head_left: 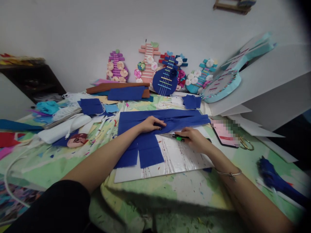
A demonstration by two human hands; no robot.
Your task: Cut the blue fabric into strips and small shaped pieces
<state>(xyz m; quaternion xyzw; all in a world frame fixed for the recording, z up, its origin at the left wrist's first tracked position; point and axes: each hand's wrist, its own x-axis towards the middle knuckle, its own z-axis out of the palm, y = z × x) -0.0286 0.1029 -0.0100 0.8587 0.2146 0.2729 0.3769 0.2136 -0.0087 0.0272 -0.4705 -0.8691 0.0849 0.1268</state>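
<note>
A dark blue sheet of crepe-like paper (131,124) lies over a white cutting board (179,161) whose surface is scored with dark lines. My left hand (149,124) rests on the sheet with its fingers stretched out, holding nothing. Close to its right, my right hand (195,139) is closed around a utility knife (179,138) with a black and green body. The knife's tip points left at the lower edge of the sheet. Two cut flaps of the sheet (150,152) hang toward me, with a narrow gap between them.
Decorated lute-shaped crafts (165,79) lean along the wall. A phone (224,132) and scissors (246,144) lie right of the board. On the left are a white power strip (64,127) and paper scraps. Folded blue and brown sheets (126,93) lie behind; white panels (257,87) stand at right.
</note>
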